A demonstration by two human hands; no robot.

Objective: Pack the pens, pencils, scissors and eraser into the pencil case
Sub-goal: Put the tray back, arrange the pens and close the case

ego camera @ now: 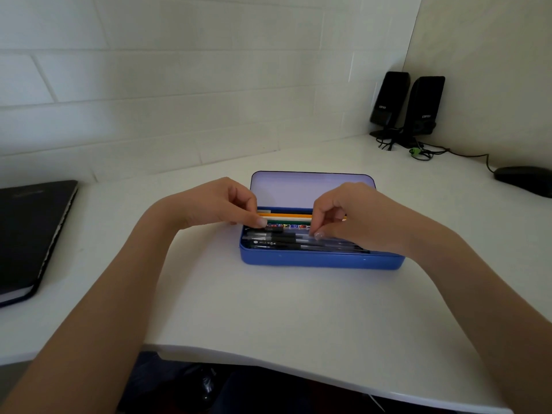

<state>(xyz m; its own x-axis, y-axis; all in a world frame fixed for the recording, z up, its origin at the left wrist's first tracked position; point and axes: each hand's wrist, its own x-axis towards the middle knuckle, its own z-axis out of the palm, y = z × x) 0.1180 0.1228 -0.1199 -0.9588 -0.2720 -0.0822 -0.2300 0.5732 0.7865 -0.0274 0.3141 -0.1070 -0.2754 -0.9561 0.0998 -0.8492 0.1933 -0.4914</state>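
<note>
A: White bench (268, 309) in a corner, pale tiled wall behind. Nearest?

B: Blue pencil case (321, 259), lid (310, 189) standing open at the back. Black pens (286, 242) lying lengthwise along the front, coloured pencils (286, 218) behind them.

A: Hands?

B: Left hand (218, 204) at the left end of the case, fingers curled, thumb tip pressed down on a black pen cap (273, 229); looks like a pinch, other fingers partly hidden. Right hand (349, 216) over the right half, fingers curled, fingertips (318, 235) touching a clear pen barrel; actual grip on it not clear.

A: Scissors, eraser?

B: Cannot tell; covered by the hands or too small.

A: Farther off?

B: Dark notebook (30, 234) on the left edge. Black mouse (522, 179) far right. Two black speakers (406, 106) with tangled cables in the far corner.
</note>
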